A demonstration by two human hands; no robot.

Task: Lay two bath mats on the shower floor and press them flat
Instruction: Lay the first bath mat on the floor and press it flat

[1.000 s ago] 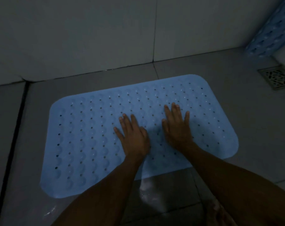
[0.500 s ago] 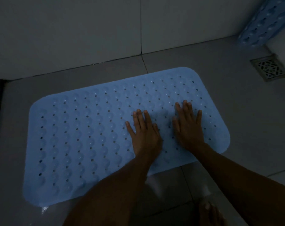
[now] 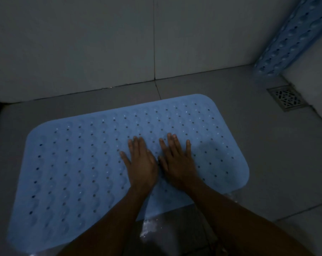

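Head view looks down on wet floor tiles (image 3: 176,228) nearest the person; beyond them a light blue perforated bath mat (image 3: 73,172) lies flat on the shower floor; the left hand (image 3: 140,163) and right hand (image 3: 176,161) rest side by side on its middle, palms down, fingers straight and spread, pressing it; farther right sits a metal drain grate (image 3: 286,97); a second blue mat (image 3: 293,37) leans upright in the far corner against the tiled wall (image 3: 101,43).
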